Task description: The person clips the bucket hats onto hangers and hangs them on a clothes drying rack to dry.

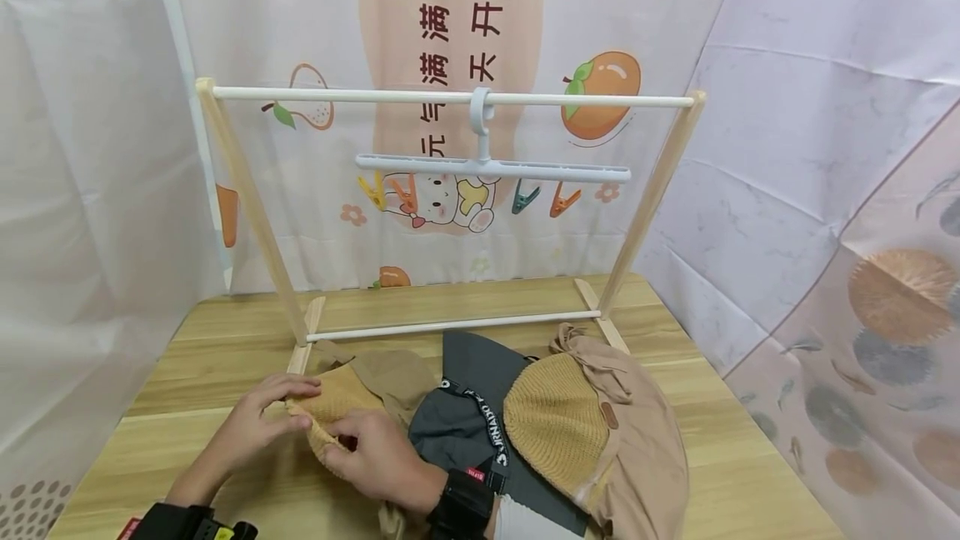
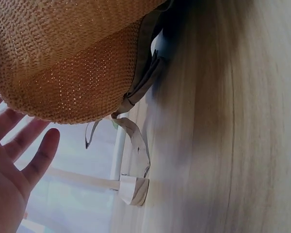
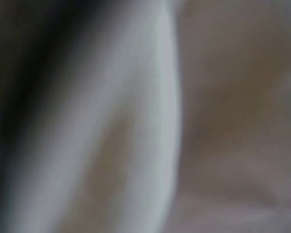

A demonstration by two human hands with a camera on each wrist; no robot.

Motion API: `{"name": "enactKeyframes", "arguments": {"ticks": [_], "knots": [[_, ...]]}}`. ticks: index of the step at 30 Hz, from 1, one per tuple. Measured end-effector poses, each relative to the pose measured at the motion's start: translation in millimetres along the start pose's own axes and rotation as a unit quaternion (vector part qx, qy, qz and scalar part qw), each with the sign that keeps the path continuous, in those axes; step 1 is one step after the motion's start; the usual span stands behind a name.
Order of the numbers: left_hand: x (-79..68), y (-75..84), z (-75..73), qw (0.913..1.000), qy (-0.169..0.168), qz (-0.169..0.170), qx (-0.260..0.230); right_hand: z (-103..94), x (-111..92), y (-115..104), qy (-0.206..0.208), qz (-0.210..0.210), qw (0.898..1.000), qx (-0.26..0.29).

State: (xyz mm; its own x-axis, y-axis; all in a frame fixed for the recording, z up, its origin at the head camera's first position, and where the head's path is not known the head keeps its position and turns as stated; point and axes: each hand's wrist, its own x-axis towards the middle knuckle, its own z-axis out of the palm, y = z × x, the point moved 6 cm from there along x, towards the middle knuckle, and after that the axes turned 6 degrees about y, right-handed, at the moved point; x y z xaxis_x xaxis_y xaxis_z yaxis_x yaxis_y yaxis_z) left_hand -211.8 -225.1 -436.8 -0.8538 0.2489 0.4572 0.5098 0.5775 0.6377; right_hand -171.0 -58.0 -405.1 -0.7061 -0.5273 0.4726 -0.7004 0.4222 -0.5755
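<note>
A woven yellow-tan sun hat (image 1: 347, 391) with a tan cloth part is at the front left of the table. My right hand (image 1: 381, 458) pinches its near edge with curled fingers. At the hat's left side is my left hand (image 1: 264, 412); in the left wrist view its fingers (image 2: 22, 138) are spread and fairly straight along the woven edge (image 2: 63, 114), the thumb apart from it. A dark grey cap (image 1: 450, 423) with a lettered band lies right of my right hand. The right wrist view is too blurred to show the hand.
Another woven hat (image 1: 558, 407) with a tan cloth brim (image 1: 645, 432) overlaps the cap's right side. Behind stands a wooden rack (image 1: 258, 215) with white rods. From its top rod (image 1: 360, 96) hangs a pale blue hanger (image 1: 555, 170) carrying several coloured clips (image 1: 525, 198).
</note>
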Motion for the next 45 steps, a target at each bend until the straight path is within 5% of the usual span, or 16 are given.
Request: {"name": "enactKeyframes", "arguments": {"ticks": [16, 33, 45], "knots": [[-0.8, -9.3, -4.2, 0.9997, -0.006, -0.025, -0.006, -4.7, 1, 7, -0.018, 0.028, 0.999, 0.028], [5.5, -5.4, -3.9, 0.9982, 0.0, 0.051, -0.032, -10.3, 3, 2, -0.029, -0.021, 0.999, 0.005], [9.9, -7.9, -0.5, 0.9857, -0.017, 0.01, -0.167, -14.7, 4, 0, -0.025, -0.017, 0.999, 0.023]]}}
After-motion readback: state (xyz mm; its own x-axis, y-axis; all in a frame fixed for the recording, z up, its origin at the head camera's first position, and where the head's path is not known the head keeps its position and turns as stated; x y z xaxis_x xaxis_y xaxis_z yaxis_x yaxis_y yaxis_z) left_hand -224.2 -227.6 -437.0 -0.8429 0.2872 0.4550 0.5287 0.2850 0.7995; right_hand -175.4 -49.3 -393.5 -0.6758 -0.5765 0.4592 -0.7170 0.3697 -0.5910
